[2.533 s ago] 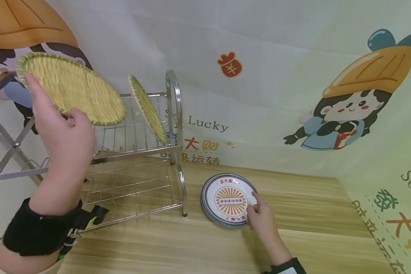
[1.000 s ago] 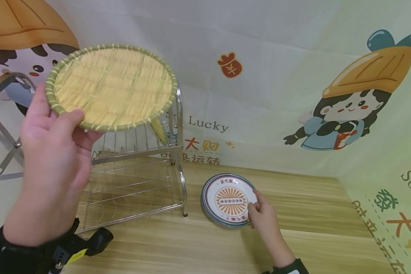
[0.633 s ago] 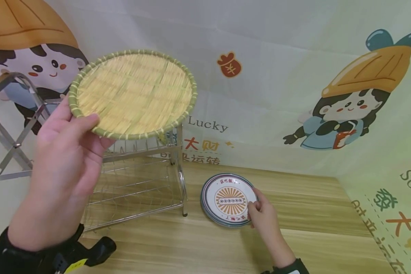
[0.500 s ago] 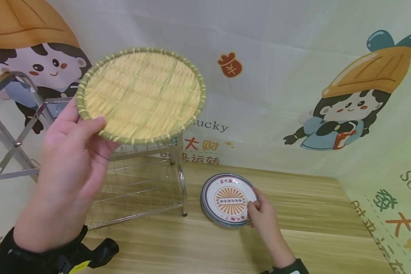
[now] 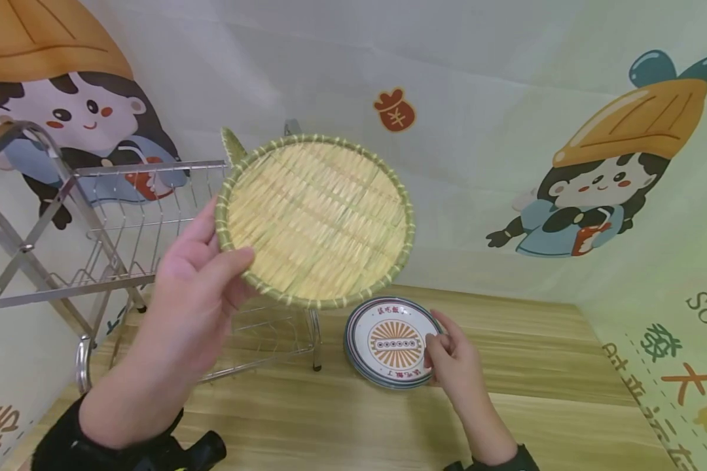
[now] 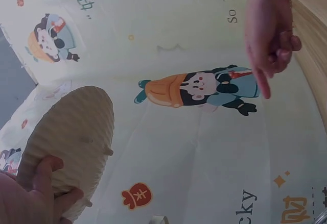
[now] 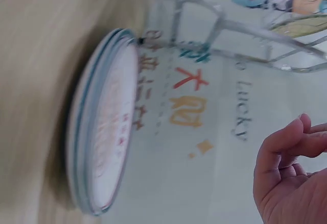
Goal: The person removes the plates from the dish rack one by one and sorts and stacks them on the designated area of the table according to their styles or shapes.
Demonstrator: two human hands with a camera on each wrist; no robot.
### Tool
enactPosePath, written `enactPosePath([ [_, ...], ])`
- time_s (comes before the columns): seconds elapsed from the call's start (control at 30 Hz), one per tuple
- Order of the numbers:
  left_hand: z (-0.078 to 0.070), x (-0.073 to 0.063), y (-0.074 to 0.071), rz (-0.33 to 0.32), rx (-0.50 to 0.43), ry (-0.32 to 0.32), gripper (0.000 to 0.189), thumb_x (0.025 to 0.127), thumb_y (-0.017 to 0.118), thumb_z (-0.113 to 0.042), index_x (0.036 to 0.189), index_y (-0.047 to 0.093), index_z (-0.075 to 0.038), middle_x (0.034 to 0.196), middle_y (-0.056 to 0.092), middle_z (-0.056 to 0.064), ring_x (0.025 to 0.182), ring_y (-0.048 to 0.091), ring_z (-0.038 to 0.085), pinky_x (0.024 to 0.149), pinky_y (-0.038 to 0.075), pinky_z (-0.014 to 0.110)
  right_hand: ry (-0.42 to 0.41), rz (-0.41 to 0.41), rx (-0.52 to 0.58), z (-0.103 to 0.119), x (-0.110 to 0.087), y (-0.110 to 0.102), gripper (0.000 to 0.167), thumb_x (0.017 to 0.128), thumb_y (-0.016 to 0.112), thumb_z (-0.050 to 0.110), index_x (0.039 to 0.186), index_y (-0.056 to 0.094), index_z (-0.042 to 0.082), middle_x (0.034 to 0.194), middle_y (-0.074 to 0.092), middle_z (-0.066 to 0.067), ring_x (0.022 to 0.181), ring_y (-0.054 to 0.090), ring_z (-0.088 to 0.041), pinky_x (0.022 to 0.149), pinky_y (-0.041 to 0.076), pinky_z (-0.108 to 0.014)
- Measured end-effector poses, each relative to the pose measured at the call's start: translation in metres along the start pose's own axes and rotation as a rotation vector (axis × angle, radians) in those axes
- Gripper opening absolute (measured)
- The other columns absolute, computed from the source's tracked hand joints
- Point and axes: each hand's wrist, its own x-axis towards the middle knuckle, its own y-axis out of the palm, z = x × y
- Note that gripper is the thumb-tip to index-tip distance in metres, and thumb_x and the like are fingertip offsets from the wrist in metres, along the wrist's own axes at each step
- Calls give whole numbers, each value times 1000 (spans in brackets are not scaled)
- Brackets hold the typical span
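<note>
My left hand (image 5: 191, 281) grips a round woven bamboo tray (image 5: 315, 222) by its left edge, thumb on the face and fingers behind. The tray is raised and tilted toward the head camera, in front of the rack; its underside with small pegs shows in the left wrist view. A second woven tray (image 5: 232, 145) stands in the rack, mostly hidden behind the first. On the table lies a stack of white plates (image 5: 396, 343) with blue rims. My right hand (image 5: 461, 366) overlaps their right edge in the head view, but the right wrist view shows its loosely bent fingers apart from them, holding nothing.
A two-tier metal dish rack (image 5: 147, 171) stands at the left on the wooden table (image 5: 536, 353). Behind and to the right hangs a printed cloth backdrop (image 5: 477, 118). Black wrist straps sit on both arms.
My left hand has carried the woven tray from over the rack to the right and lower, turning its face toward the head camera. The right hand has barely shifted beside the plates.
</note>
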Motion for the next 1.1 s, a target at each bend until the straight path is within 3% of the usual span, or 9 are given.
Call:
enactPosePath([
  [0.17, 15, -4, 7, 20, 172, -70, 72, 91, 37, 14, 152, 15, -17, 155, 27, 6, 123, 53, 20, 89, 53, 30, -80, 51, 217, 20, -11, 1, 36, 99, 45, 13, 135, 46, 13, 70, 57, -1, 53, 55, -10, 46, 52, -26],
  [0.27, 24, -6, 9, 57, 243, -75, 75, 90, 37, 15, 152, 12, -19, 157, 23, 2, 127, 49, 23, 88, 54, 31, -148, 132, 383, 32, -17, 1, 32, 101, 40, 17, 132, 47, 11, 88, 63, 0, 74, 65, -13, 60, 60, -34],
  [0.4, 37, -9, 10, 86, 287, -75, 76, 89, 38, 15, 153, 11, -17, 157, 21, 0, 131, 44, 24, 89, 53, 31, -212, 297, 607, 45, -23, 0, 32, 104, 34, 21, 127, 53, 11, 116, 64, -1, 102, 64, -17, 77, 59, -41],
  [0.57, 50, -12, 11, 111, 309, -83, 78, 88, 39, 16, 153, 9, -16, 157, 20, -4, 131, 44, 18, 89, 53, 23, -170, 433, 829, 53, -25, 1, 34, 104, 32, 20, 125, 59, 12, 119, 63, -1, 102, 63, -15, 83, 57, -33],
  [0.67, 58, -13, 11, 130, 336, -89, 79, 88, 42, 14, 153, 8, -15, 158, 15, -5, 110, 57, 6, 75, 54, 12, -95, 431, 905, 54, -24, 2, 33, 103, 35, 19, 127, 56, 9, 114, 63, 0, 96, 62, -12, 82, 57, -27],
  [0.77, 64, -15, 11, 140, 348, -93, 79, 88, 43, 14, 153, 6, -14, 159, 12, -4, 109, 55, 0, 75, 52, 10, -24, 400, 935, 54, -24, 3, 34, 103, 38, 18, 133, 49, 6, 117, 63, -1, 98, 63, -11, 85, 56, -26],
  [0.83, 67, -15, 10, 145, 352, -98, 80, 88, 43, 13, 153, 6, -14, 159, 11, -4, 109, 56, 4, 77, 52, 10, 17, 373, 939, 54, -25, 4, 38, 102, 40, 17, 137, 42, 4, 120, 62, -2, 101, 64, -12, 88, 55, -27],
  [0.93, 71, -16, 9, 150, 347, -108, 80, 88, 43, 13, 153, 5, -15, 158, 13, -3, 128, 46, 15, 81, 52, 12, 66, 333, 933, 52, -25, 4, 41, 101, 41, 15, 140, 36, 3, 122, 62, -3, 104, 64, -12, 91, 54, -27],
  [1.1, 75, -17, 9, 182, 326, -112, 80, 89, 44, 12, 153, 2, -12, 158, 14, 3, 134, 40, 26, 97, 48, 22, 101, 292, 940, 49, -26, 3, 37, 100, 44, 13, 136, 43, 6, 118, 63, -2, 100, 65, -11, 87, 55, -25],
])
